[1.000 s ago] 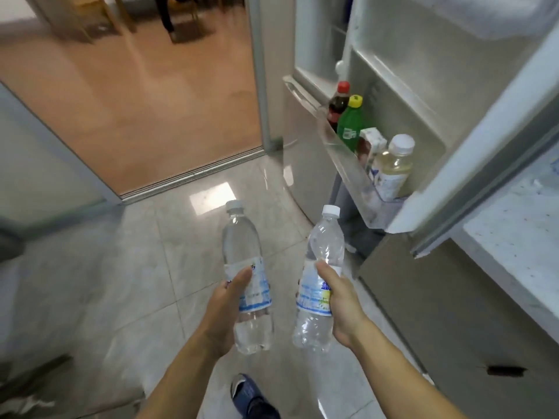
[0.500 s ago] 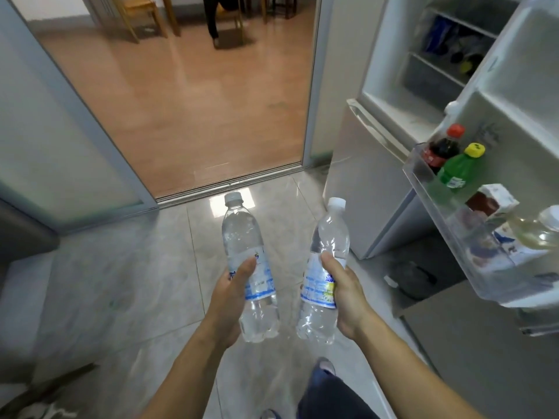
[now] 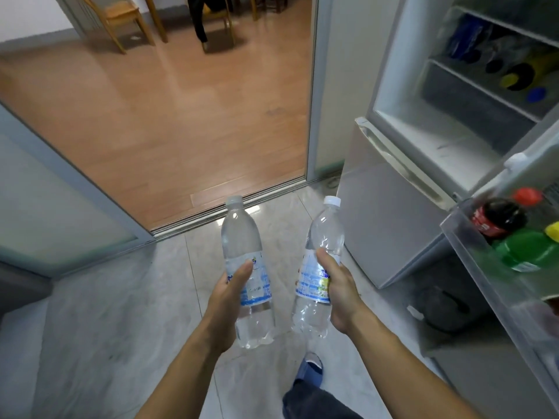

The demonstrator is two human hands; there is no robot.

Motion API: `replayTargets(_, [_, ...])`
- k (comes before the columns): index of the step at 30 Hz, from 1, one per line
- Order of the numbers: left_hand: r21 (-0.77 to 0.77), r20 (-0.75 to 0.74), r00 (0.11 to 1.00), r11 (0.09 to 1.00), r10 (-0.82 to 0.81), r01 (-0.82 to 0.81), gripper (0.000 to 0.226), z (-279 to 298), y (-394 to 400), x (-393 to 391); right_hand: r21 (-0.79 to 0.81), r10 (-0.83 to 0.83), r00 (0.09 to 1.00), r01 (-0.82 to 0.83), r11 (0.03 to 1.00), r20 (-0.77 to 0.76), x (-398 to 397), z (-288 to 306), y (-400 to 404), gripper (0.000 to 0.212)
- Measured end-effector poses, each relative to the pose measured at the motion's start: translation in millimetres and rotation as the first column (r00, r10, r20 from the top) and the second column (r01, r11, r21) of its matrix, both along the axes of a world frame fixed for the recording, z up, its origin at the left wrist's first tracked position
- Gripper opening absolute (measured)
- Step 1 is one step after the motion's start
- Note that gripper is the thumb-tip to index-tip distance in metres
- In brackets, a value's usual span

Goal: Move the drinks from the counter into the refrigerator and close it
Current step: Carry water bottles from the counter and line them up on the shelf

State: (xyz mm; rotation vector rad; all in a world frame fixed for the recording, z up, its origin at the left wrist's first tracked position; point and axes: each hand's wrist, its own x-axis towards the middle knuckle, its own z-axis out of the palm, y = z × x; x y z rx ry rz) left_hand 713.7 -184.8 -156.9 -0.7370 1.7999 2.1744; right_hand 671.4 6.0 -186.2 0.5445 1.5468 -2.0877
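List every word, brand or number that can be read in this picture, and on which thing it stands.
None can be read.
Left water bottle label: blue print, blurred.
Right water bottle label: blue and yellow print, blurred.
Cola bottle red label: white script, blurred.
Green bottle label: too small.

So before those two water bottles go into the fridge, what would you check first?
1. Left hand grip on the left water bottle: ok.
2. Right hand grip on the right water bottle: ok.
3. Both caps on: ok.
4. Fridge door open: ok.
5. Free room in the door shelf beside the cola bottle and green bottle: cannot tell.
6. Space on the inner shelves: cannot tell, blurred.
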Motion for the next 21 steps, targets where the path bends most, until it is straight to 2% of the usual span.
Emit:
replayTargets(2, [-0.001, -0.008, 1.000, 1.000, -0.023, 0.023, 0.050, 5, 0, -35, 0.001, -0.021, 1.000, 0.021, 1.000, -0.009, -31, 4, 1, 0.053])
replayTargets(6, [0.011, -0.003, 0.997, 0.997, -0.081, 0.081, 0.050, 7, 2, -94, 0.002, -0.087, 0.996, 0.087, 0.996, 0.010, -81, 5, 6, 0.038])
replayTargets(12, [0.048, 0.036, 0.985, 0.985, -0.170, 0.169, 0.058, -5, 4, -175, 0.015, -0.233, 0.972, 0.233, 0.972, 0.024, -138, -2, 6, 0.049])
replayTargets(17, [0.103, 0.058, 0.957, 0.955, -0.285, 0.278, 0.063, -14, 3, -256, 0.026, -0.398, 0.918, 0.397, 0.917, 0.004, -184, -1, -1, 0.049])
replayTargets(21, [0.146, 0.046, 0.913, 0.906, -0.406, 0.396, 0.060, -8, -3, -324, 0.031, -0.530, 0.848, 0.530, 0.847, -0.026, -223, 14, -12, 0.038])
